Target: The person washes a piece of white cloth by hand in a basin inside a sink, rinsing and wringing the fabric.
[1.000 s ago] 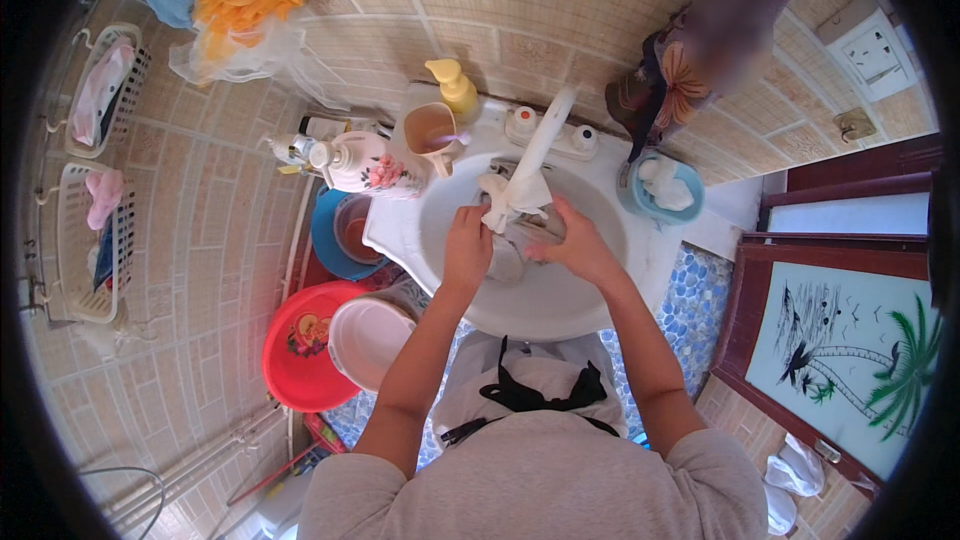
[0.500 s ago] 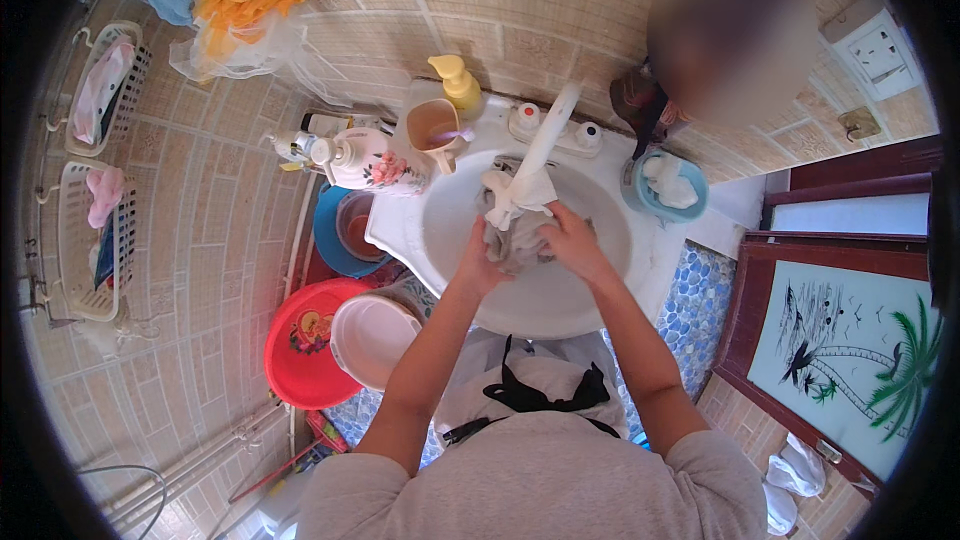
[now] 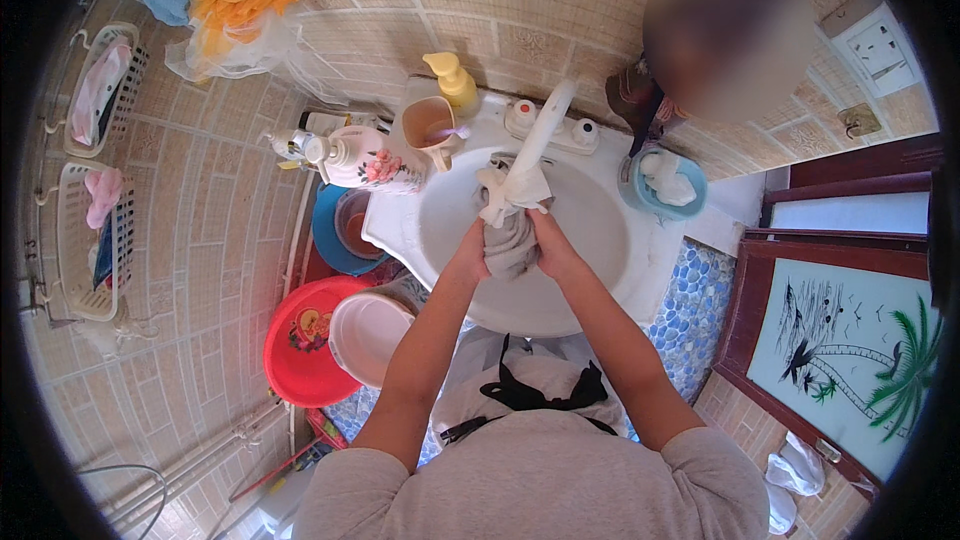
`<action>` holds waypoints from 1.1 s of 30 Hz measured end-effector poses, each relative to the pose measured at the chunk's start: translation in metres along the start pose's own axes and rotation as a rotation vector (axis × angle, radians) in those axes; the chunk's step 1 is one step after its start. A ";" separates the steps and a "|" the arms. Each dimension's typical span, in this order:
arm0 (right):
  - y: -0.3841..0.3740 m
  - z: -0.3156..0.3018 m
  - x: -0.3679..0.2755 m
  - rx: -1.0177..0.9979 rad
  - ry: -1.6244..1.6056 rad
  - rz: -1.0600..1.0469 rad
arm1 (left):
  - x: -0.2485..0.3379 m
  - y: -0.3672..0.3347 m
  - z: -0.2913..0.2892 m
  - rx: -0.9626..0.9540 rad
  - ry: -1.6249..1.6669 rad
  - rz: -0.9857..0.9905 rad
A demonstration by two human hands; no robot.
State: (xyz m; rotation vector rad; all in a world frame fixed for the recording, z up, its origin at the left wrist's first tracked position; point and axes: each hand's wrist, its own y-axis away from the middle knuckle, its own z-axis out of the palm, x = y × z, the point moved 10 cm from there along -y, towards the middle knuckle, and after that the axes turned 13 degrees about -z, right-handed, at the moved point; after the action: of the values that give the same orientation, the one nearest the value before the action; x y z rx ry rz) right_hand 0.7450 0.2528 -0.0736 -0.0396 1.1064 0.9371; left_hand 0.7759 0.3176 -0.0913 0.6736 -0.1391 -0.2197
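Observation:
Both hands are over the white washbasin [image 3: 603, 260], gathering a wet-looking grey cloth [image 3: 511, 248] into a bundle between them. On the cloth's left side my left hand [image 3: 471, 250] is closed, its fingers partly hidden by the fabric. My right hand [image 3: 552, 245] grips the opposite side. Just above the bundle is the end of the white faucet [image 3: 543, 135], with a pale strip of cloth [image 3: 513, 195] tied around it. This strip hides part of the grey cloth and some fingertips.
Left of the basin stand a tan mug [image 3: 430, 122], a yellow pump bottle [image 3: 453, 83] and a flowered pump bottle [image 3: 362, 160]. A light-blue container [image 3: 640, 198] sits at the right. Below left are a red basin [image 3: 290, 360] and a white bucket [image 3: 372, 340].
The grey cloth, spread loosely in the basin before, is now bunched into a compact bundle. My right hand has moved left, closer to my left hand.

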 end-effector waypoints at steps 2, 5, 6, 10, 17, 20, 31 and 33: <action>-0.010 -0.006 0.010 -0.010 0.064 -0.005 | 0.004 -0.001 -0.010 0.152 -0.149 0.048; -0.012 -0.024 -0.013 0.174 0.432 -0.247 | 0.010 0.024 -0.023 0.612 -0.532 -0.042; -0.004 -0.020 -0.026 0.240 0.488 -0.349 | -0.005 0.030 -0.011 0.557 -0.279 -0.107; 0.013 -0.017 -0.001 0.273 0.382 -0.256 | 0.005 0.024 0.037 0.073 -0.018 0.108; 0.003 -0.005 0.020 0.208 0.307 0.026 | 0.005 0.003 -0.005 0.133 0.101 0.212; -0.001 -0.024 -0.025 0.408 0.371 -0.480 | 0.026 0.002 -0.009 0.187 0.019 0.469; 0.030 0.061 -0.074 -0.100 1.022 -0.813 | 0.017 -0.006 0.027 -0.127 0.075 0.218; 0.028 0.054 -0.073 -0.063 1.003 -0.859 | 0.013 -0.016 0.016 -0.101 0.063 0.255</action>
State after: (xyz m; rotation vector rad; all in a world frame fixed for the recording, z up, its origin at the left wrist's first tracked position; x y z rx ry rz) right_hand 0.7582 0.2499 0.0210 -1.0469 1.7418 0.1110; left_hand 0.7828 0.2922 -0.0882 0.5552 -0.1511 0.0393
